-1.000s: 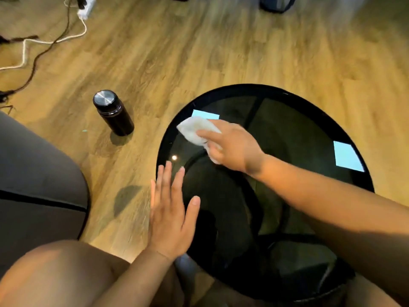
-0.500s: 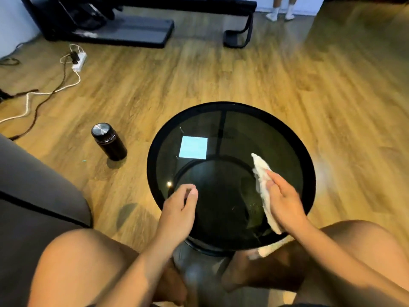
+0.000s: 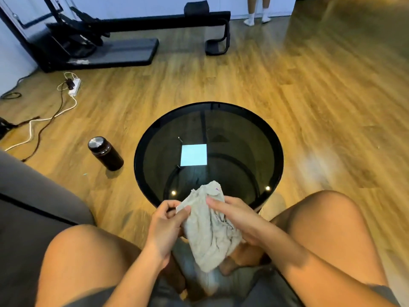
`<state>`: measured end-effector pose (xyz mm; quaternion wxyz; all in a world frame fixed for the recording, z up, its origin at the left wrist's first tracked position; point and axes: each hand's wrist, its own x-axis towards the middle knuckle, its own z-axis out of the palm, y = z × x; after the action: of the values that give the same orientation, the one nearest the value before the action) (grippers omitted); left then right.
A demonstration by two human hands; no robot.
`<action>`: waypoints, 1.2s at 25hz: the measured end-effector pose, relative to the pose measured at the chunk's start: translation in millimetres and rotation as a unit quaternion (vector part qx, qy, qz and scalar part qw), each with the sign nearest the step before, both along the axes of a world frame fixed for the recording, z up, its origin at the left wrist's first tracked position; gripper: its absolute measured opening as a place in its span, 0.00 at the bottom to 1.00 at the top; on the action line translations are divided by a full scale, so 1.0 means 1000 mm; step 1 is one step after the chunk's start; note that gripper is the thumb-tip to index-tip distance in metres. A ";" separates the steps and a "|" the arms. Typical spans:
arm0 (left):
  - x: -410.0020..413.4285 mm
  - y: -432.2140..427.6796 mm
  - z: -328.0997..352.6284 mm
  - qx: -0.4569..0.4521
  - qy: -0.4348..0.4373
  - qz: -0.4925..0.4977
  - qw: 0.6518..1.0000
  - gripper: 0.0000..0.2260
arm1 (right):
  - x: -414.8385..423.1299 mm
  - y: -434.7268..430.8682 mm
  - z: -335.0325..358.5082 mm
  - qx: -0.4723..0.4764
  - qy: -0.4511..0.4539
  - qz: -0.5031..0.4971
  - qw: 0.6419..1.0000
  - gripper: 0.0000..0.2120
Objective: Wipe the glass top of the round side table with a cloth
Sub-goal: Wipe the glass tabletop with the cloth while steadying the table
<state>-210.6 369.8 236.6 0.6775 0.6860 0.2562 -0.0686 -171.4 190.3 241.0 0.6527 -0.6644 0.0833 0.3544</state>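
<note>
both hands hold the cloth [image 3: 209, 227] up off the glass, just in front of the near edge of the round side table [image 3: 277, 165], between the person's knees. the left hand [image 3: 164, 227] pinches the cloth's left edge between thumb and curled fingers [image 3: 184, 212]; the right hand [image 3: 238, 218] lies over the right side with its fingers pressed together on the fabric and the thumb hidden beneath. the cloth hangs crumpled, its lower end drooping toward the lap. the glass surface carries nothing; a pale square on it and two small bright dots near its near edge look like reflected lights.

the step in hand looks like regathering or refolding the cloth between passes. to do it well, it would help to turn a fresh face outward and fold the fabric into a flat pad that fills the palm, so the next stroke presses evenly and no loose tail drags across the glass. whether smears remain cannot be told from here. overlapping strokes that run out to the dark rim would suit, with the free hand steadying the table's edge. the black flask [image 3: 105, 153] stands on the floor to the left, apart from the table and out of the way.
</note>
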 end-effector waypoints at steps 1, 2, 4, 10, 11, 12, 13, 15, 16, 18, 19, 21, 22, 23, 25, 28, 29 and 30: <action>-0.003 0.001 -0.001 0.008 0.000 0.014 1.000 0.05 | -0.004 -0.001 -0.003 -0.058 -0.057 0.029 0.996 0.16; -0.006 0.002 -0.003 0.014 0.003 0.032 0.999 0.04 | -0.008 -0.001 -0.007 -0.097 -0.103 0.041 0.989 0.14; -0.009 0.005 -0.011 0.018 0.013 0.059 0.998 0.06 | -0.013 0.000 -0.008 -0.108 -0.147 0.049 0.982 0.11; -0.016 -0.002 -0.015 0.064 -0.014 0.000 0.998 0.09 | -0.012 -0.004 -0.011 -0.136 -0.205 0.058 0.967 0.11; -0.016 -0.001 -0.015 0.065 -0.021 -0.016 0.998 0.08 | -0.012 -0.005 -0.012 -0.130 -0.213 0.056 0.967 0.13; -0.016 -0.001 -0.015 0.056 -0.026 -0.029 0.998 0.08 | -0.013 -0.008 -0.014 -0.135 -0.225 0.055 0.963 0.17; -0.017 -0.001 -0.015 0.045 -0.030 -0.038 0.998 0.07 | -0.014 -0.009 -0.017 -0.148 -0.242 0.054 0.957 0.18; -0.017 -0.003 -0.013 0.028 -0.042 -0.063 0.997 0.07 | -0.014 -0.011 -0.020 -0.175 -0.285 0.042 0.941 0.12; -0.016 -0.004 -0.011 0.030 -0.057 -0.080 0.995 0.06 | -0.011 -0.013 -0.019 -0.182 -0.304 0.031 0.934 0.08; -0.006 -0.002 -0.011 0.105 -0.129 -0.119 0.979 0.06 | 0.003 -0.019 -0.011 -0.182 -0.337 0.015 0.923 0.07; 0.003 0.003 -0.013 0.182 -0.174 -0.130 0.959 0.05 | 0.015 -0.023 -0.005 -0.180 -0.356 0.011 0.917 0.09; 0.029 0.018 -0.016 0.343 -0.221 -0.141 0.902 0.09 | 0.040 -0.035 0.008 -0.180 -0.381 0.004 0.907 0.09; 0.044 0.028 -0.020 0.408 -0.217 -0.150 0.874 0.13 | 0.055 -0.040 0.012 -0.193 -0.387 0.003 0.902 0.09; 0.059 0.038 -0.024 0.460 -0.199 -0.164 0.849 0.17 | 0.070 -0.044 0.014 -0.207 -0.384 0.000 0.900 0.09; 0.086 0.055 -0.037 0.539 -0.166 -0.193 0.803 0.22 | 0.103 -0.053 0.018 -0.219 -0.344 -0.013 0.913 0.08; 0.105 0.068 -0.056 0.576 -0.149 -0.214 0.775 0.28 | 0.146 -0.059 0.025 -0.223 -0.274 0.011 0.936 0.16; 0.106 0.070 -0.063 0.578 -0.156 -0.216 0.771 0.28 | 0.158 -0.057 0.026 -0.240 -0.266 0.042 0.933 0.21; 0.106 0.071 -0.069 0.580 -0.162 -0.218 0.768 0.28 | 0.170 -0.052 0.023 -0.268 -0.270 0.079 0.921 0.25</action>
<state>-104.8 440.9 167.2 0.1495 0.9867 -0.0227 0.0590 -1.0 138.7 264.2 0.4176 -0.8894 -0.0569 0.1770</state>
